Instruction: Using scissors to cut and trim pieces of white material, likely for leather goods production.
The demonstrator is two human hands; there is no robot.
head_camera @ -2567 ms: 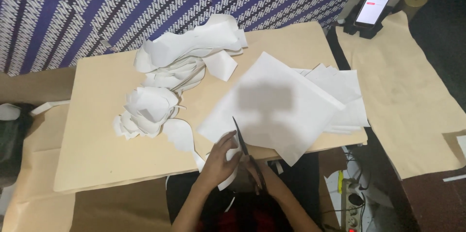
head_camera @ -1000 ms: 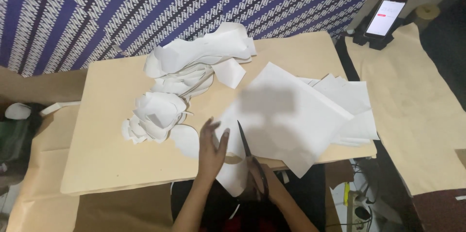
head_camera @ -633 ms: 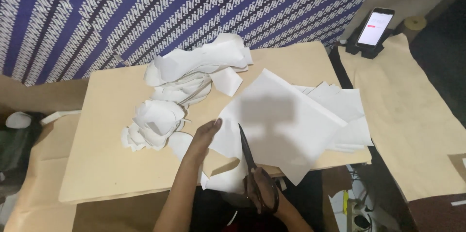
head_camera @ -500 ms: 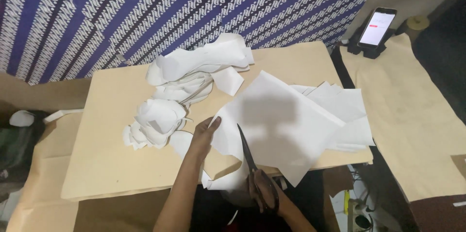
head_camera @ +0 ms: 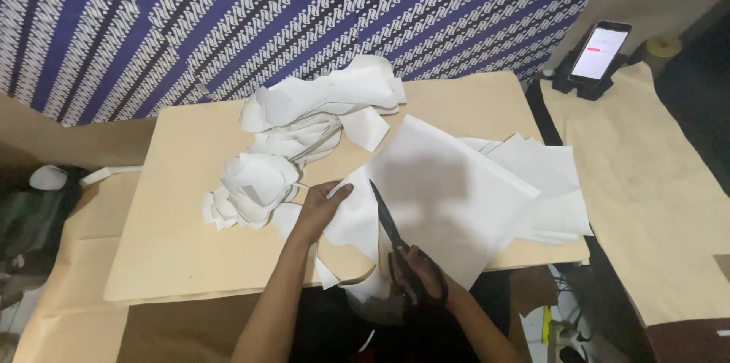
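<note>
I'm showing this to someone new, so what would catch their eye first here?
Probably the right hand at the board's near edge, driving dark scissors into a large white sheet, with the left hand pressing the paper flat beside the cut. Next, the heap of white offcuts behind the left hand, against a blue patterned cloth.

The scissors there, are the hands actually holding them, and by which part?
Yes. The right hand holds the black scissors by the handle loops, blades pointing away over the white sheet. The left hand presses flat on the sheet's cut edge.

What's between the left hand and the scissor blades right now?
In the head view, only the white paper sheet spans between the left hand and the scissors.
</note>
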